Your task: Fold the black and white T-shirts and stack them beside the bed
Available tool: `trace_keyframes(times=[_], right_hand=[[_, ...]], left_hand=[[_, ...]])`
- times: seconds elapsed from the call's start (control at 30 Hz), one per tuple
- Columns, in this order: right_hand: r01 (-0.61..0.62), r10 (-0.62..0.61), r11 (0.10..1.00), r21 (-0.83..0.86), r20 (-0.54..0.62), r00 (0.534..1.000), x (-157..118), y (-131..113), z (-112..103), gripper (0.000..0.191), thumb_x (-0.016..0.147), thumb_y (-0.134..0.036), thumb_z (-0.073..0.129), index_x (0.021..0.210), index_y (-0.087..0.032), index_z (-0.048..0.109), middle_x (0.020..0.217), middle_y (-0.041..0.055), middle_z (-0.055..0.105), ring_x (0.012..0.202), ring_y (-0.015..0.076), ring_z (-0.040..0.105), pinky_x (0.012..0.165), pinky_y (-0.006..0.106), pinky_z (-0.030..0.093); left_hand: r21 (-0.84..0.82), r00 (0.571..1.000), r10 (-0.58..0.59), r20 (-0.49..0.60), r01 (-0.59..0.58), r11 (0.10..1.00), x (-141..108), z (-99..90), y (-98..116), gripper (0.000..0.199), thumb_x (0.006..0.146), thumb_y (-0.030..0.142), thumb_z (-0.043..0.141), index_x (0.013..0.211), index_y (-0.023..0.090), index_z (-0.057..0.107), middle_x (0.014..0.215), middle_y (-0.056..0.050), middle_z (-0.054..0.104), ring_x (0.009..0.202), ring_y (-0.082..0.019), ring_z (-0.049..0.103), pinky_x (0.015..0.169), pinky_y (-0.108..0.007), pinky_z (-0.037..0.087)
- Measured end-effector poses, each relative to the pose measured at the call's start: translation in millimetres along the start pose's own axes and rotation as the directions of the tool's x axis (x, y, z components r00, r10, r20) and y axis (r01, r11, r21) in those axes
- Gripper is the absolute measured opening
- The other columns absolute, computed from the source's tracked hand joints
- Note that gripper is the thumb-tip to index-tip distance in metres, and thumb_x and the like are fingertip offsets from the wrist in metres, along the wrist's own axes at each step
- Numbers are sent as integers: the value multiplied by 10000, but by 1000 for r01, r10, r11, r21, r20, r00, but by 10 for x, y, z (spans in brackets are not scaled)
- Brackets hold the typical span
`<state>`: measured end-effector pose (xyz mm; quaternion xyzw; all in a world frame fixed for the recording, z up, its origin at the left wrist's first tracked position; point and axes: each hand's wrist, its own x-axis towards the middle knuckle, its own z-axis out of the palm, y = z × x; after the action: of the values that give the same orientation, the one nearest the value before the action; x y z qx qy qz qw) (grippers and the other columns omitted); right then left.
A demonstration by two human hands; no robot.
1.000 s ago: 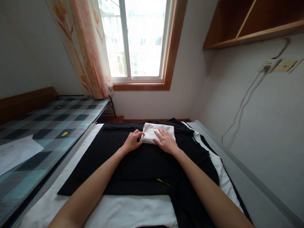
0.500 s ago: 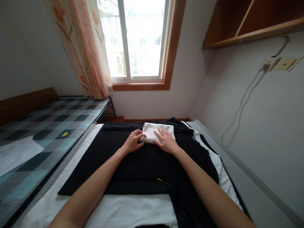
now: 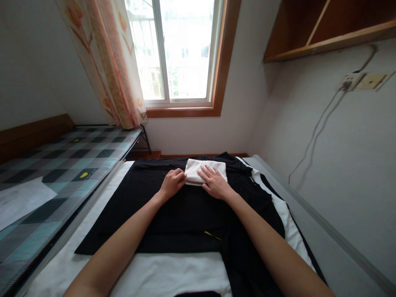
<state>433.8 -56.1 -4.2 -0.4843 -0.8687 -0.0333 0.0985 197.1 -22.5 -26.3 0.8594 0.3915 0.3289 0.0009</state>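
A small folded white cloth [image 3: 192, 167] lies flat on a black garment [image 3: 182, 222] near the far end of the bed. My left hand [image 3: 173, 182] has its fingers curled together at the cloth's near left corner and pinches the edge there. Spread flat over the right half of the cloth is my right hand [image 3: 215, 182], its fingers apart and pressing on the fabric. The black garment spreads out beneath both forearms, with a thin yellow mark near its lower part.
White bedding [image 3: 173, 270] shows below and beside the black garment. To the left stands a bed with a checked mattress [image 3: 89, 159] and a sheet of paper [image 3: 26, 200] on it. A wall runs along the right, with a socket [image 3: 351, 81] and cable under a wooden shelf [image 3: 328, 45].
My left fingers have drawn together at the cloth's left corner; before, they were more spread. My right hand has barely shifted on the cloth.
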Motion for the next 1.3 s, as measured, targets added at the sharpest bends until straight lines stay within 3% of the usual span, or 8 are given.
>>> trace_keyframes(times=[0.23, 0.43, 0.6, 0.93, 1.17, 1.3], right_hand=[[-1, 0, 1000, 19, 46, 999, -18, -26, 11, 603, 914, -397, 449, 1477, -191, 387, 1566, 125, 271, 1448, 303, 207, 1152, 492, 193], [-9, 8, 999, 38, 35, 999, -32, -19, 47, 715, 903, -625, 392, 1473, -193, 396, 1570, 131, 256, 1452, 306, 194, 1160, 494, 178], [-11, 11, 1000, 15, 19, 1000, -42, -28, 80, 706, 919, -623, 353, 1486, -203, 369, 1575, 120, 248, 1456, 296, 182, 1161, 489, 184], [-8, 7, 998, -64, -12, 1000, -118, 13, 146, 656, 953, -572, 302, 1511, -227, 309, 1579, 61, 239, 1455, 286, 191, 1153, 506, 210], [-130, 126, 990, -59, -54, 990, -178, 19, 182, 726, 940, -602, 300, 1521, -166, 278, 1558, 107, 283, 1440, 287, 238, 1143, 504, 226], [-194, 191, 981, -11, -129, 973, -250, 142, 225, 696, 952, -574, 304, 1480, -126, 372, 1526, 131, 354, 1416, 289, 296, 1141, 472, 243]], left_hand=[[23, 999, -42, 33, 41, 999, 4, -10, 25, 91, 762, 135, 606, 747, 220, 633, 833, -24, 624, 765, -186, 559, 768, -340, 437], [-30, 999, 41, -12, -41, 999, 4, -44, 78, 116, 852, 206, 544, 884, 225, 654, 925, -48, 605, 861, -198, 550, 823, -349, 433], [-108, 997, 33, 76, -24, 994, -3, -3, 39, 110, 878, 229, 538, 827, 212, 635, 876, -33, 584, 790, -161, 558, 761, -299, 445], [-157, 994, -48, 96, 63, 986, -17, -23, 85, 104, 851, 211, 576, 756, 196, 616, 871, -23, 580, 796, -144, 566, 771, -277, 454], [-147, 996, -37, 85, 49, 988, -38, -20, 75, 91, 870, 223, 564, 798, 196, 613, 892, -28, 583, 812, -151, 571, 765, -282, 449], [-110, 996, -27, 82, 36, 993, -44, -15, 70, 74, 873, 220, 562, 838, 195, 623, 917, -32, 600, 817, -157, 579, 772, -299, 441]])
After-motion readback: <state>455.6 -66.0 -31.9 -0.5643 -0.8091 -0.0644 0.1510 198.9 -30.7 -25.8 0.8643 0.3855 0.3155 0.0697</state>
